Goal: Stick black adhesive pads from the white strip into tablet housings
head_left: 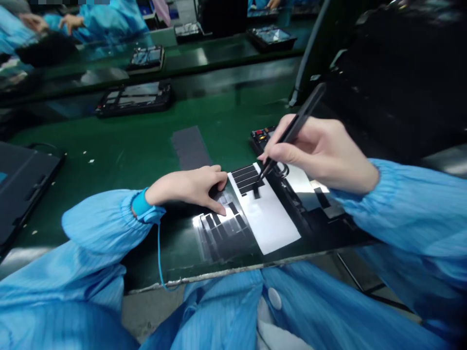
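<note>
My right hand [310,150] is closed around black tweezers [294,129], slanting down to a white backing sheet [272,221]. At their tips is a small black strip [257,190], just below a row of black adhesive strips [245,179] on the sheet. My left hand [195,187] lies with fingers apart, its fingertips beside the sheet's left edge and over a clear film [222,228] bearing several dark rectangles. Beside the right hand, a device with small coloured parts [260,136] is partly hidden.
A dark grey sheet [191,148] lies beyond my left hand. Open device housings [134,97] rest farther back on the green bench [127,146]. At far left is a dark laptop-like panel [25,189]. Co-workers' hands [71,22] show across the bench.
</note>
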Demonstrator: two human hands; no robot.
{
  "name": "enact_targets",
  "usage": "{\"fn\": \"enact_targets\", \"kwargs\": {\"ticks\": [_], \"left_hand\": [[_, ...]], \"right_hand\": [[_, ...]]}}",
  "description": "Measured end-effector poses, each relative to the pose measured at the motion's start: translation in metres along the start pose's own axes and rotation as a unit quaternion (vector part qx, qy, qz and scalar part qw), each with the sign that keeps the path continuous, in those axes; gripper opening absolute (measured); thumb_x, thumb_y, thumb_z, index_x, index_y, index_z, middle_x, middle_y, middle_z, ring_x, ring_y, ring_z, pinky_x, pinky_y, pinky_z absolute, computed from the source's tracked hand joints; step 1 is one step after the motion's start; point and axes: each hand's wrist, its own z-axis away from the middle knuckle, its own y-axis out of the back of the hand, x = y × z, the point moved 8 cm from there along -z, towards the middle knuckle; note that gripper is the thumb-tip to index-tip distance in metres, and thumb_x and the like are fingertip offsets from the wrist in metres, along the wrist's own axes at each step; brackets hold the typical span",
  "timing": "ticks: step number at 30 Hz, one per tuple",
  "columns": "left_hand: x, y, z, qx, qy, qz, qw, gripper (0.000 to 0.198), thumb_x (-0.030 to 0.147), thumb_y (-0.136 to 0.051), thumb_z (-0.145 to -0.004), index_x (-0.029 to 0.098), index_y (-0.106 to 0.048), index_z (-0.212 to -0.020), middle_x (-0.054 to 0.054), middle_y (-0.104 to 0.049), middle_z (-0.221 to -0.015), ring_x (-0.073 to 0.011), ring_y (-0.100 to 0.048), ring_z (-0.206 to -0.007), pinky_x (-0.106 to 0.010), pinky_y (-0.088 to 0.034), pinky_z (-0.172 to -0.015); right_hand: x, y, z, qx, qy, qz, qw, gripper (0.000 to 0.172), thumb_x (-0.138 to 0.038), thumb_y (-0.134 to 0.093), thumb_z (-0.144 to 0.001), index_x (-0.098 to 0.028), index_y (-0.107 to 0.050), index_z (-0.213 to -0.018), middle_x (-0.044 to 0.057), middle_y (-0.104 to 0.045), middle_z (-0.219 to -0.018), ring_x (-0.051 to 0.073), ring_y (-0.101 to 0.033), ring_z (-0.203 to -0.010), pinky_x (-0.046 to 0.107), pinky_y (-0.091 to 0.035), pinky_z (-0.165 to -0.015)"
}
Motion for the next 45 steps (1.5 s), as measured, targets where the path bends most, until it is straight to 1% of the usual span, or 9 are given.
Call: {"fn": "enact_targets", "kwargs": {"ticks": [1,3,5,7,10,13,29,38,45], "left_hand": [[0.005,0.006,-0.002,0.037,-0.002,0.014,0.999,0.038,0.052,-0.06,-0.07,0.017,-0.049,-0.08,-0.001,-0.048,-0.077,-0.0129,-0.045,-0.065,-0.023,-0.034,-0.055],[0.018,0.02,-0.005,0.154,-0.019,0.041,0.987,0.029,0.045,-0.051,-0.08,0.017,-0.047,-0.08,0.0,-0.049,-0.074,-0.0126,-0.045,-0.064,-0.024,-0.036,-0.058],[0.036,0.027,-0.006,0.268,-0.066,0.062,0.959,0.018,0.035,-0.048,-0.084,0.017,-0.045,-0.086,-0.003,-0.051,-0.082,-0.0142,-0.047,-0.074,-0.026,-0.039,-0.067],[0.052,0.019,-0.01,0.311,-0.128,0.079,0.938,0.018,0.029,-0.05,-0.083,0.018,-0.04,-0.093,-0.007,-0.05,-0.097,-0.0169,-0.047,-0.089,-0.03,-0.041,-0.078],[0.065,-0.001,-0.018,0.285,-0.189,0.089,0.936,0.03,0.03,-0.055,-0.08,0.02,-0.032,-0.098,-0.012,-0.042,-0.116,-0.0206,-0.041,-0.106,-0.036,-0.039,-0.089],[0.063,-0.01,-0.022,0.264,-0.191,0.082,0.942,0.033,0.03,-0.056,-0.08,0.021,-0.03,-0.098,-0.014,-0.038,-0.12,-0.0219,-0.038,-0.111,-0.04,-0.038,-0.093],[0.07,-0.014,-0.02,0.26,-0.238,0.023,0.936,0.033,0.017,-0.054,-0.083,0.02,-0.029,-0.105,-0.012,-0.043,-0.127,-0.0218,-0.039,-0.103,-0.043,-0.039,-0.088],[0.075,-0.019,-0.022,0.238,-0.229,-0.042,0.943,0.017,0.01,-0.043,-0.086,0.018,-0.037,-0.1,-0.007,-0.048,-0.127,-0.0202,-0.042,-0.102,-0.038,-0.044,-0.086],[0.08,-0.015,-0.022,0.287,-0.192,-0.122,0.931,0.02,0.011,-0.045,-0.084,0.011,-0.038,-0.103,-0.018,-0.044,-0.129,-0.0239,-0.043,-0.108,-0.039,-0.045,-0.088]], "right_hand": [[0.006,0.014,0.001,0.015,-0.007,0.016,1.0,0.029,-0.044,-0.061,-0.075,-0.016,-0.054,-0.072,0.0,-0.059,-0.069,0.012,-0.061,-0.063,0.023,-0.051,-0.055],[0.028,0.03,0.002,0.002,-0.047,0.021,0.999,0.033,-0.047,-0.058,-0.076,-0.015,-0.053,-0.073,0.0,-0.058,-0.064,0.011,-0.059,-0.055,0.021,-0.048,-0.048],[0.056,0.03,0.004,-0.041,-0.111,-0.003,0.993,0.036,-0.049,-0.055,-0.078,-0.015,-0.05,-0.072,-0.001,-0.056,-0.056,0.01,-0.055,-0.045,0.02,-0.045,-0.039],[0.076,0.022,0.003,-0.069,-0.161,-0.026,0.984,0.034,-0.047,-0.054,-0.08,-0.015,-0.047,-0.072,-0.003,-0.052,-0.049,0.008,-0.05,-0.037,0.019,-0.04,-0.033],[0.082,0.014,-0.005,-0.074,-0.17,-0.011,0.983,0.025,-0.037,-0.053,-0.083,-0.015,-0.045,-0.073,-0.005,-0.05,-0.046,0.006,-0.043,-0.03,0.016,-0.033,-0.028],[0.08,0.013,-0.011,-0.07,-0.164,0.012,0.984,0.02,-0.031,-0.05,-0.086,-0.015,-0.046,-0.074,-0.006,-0.05,-0.044,0.005,-0.04,-0.026,0.015,-0.028,-0.025],[0.085,0.017,-0.015,-0.055,-0.163,-0.022,0.985,0.016,-0.028,-0.045,-0.088,-0.016,-0.045,-0.078,-0.008,-0.046,-0.04,0.005,-0.037,-0.022,0.014,-0.024,-0.022],[0.081,0.021,-0.014,-0.024,-0.128,0.039,0.991,0.016,-0.028,-0.047,-0.087,-0.015,-0.045,-0.076,-0.008,-0.046,-0.038,0.005,-0.038,-0.023,0.013,-0.026,-0.023],[0.085,0.021,-0.013,-0.013,-0.121,-0.031,0.992,0.015,-0.029,-0.044,-0.089,-0.017,-0.042,-0.081,-0.008,-0.048,-0.039,0.005,-0.037,-0.021,0.014,-0.024,-0.022]]}}
